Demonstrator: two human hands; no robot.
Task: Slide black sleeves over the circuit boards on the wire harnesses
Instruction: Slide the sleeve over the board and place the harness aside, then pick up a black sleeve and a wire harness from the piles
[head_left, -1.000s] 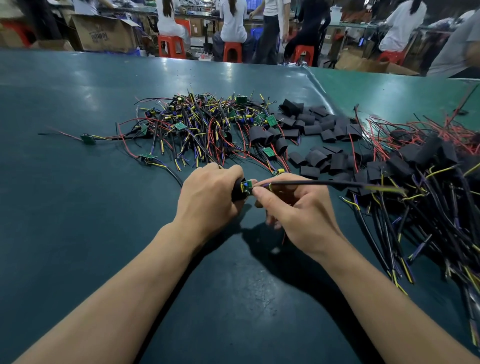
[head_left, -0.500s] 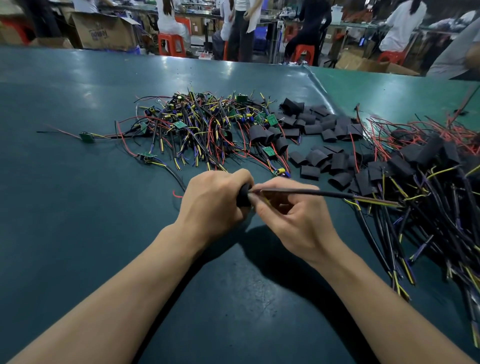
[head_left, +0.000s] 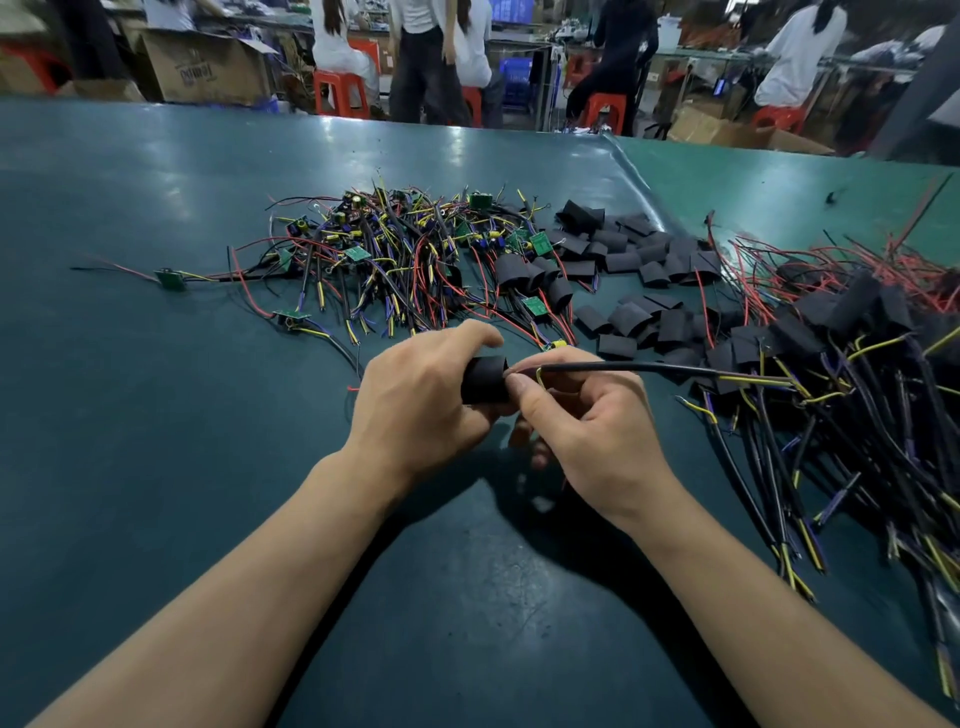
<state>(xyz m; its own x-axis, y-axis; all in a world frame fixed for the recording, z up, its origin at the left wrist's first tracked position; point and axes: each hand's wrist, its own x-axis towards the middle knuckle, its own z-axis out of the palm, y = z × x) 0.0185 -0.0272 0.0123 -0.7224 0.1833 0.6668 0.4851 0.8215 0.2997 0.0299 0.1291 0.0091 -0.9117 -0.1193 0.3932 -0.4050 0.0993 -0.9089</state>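
My left hand (head_left: 415, 400) grips a black sleeve (head_left: 484, 380) just above the green table (head_left: 156, 467). The sleeve hides the circuit board inside it. My right hand (head_left: 582, 426) pinches the harness's black cable (head_left: 649, 368) right at the sleeve's mouth; the cable runs off to the right. A tangle of bare harnesses with green boards (head_left: 405, 254) lies behind my hands. Loose black sleeves (head_left: 628, 291) are scattered to its right. A heap of sleeved harnesses (head_left: 841, 364) fills the right side.
One stray harness with a green board (head_left: 171, 278) lies apart at the left. A seam between two table mats (head_left: 636, 179) runs back at centre right. People on red stools (head_left: 340, 93) and cardboard boxes (head_left: 208, 67) stand beyond the table's far edge.
The green board end that showed between my hands a second ago is now covered by the black sleeve. My hands stayed nearly in place, and the sleeve shows more in my left hand.
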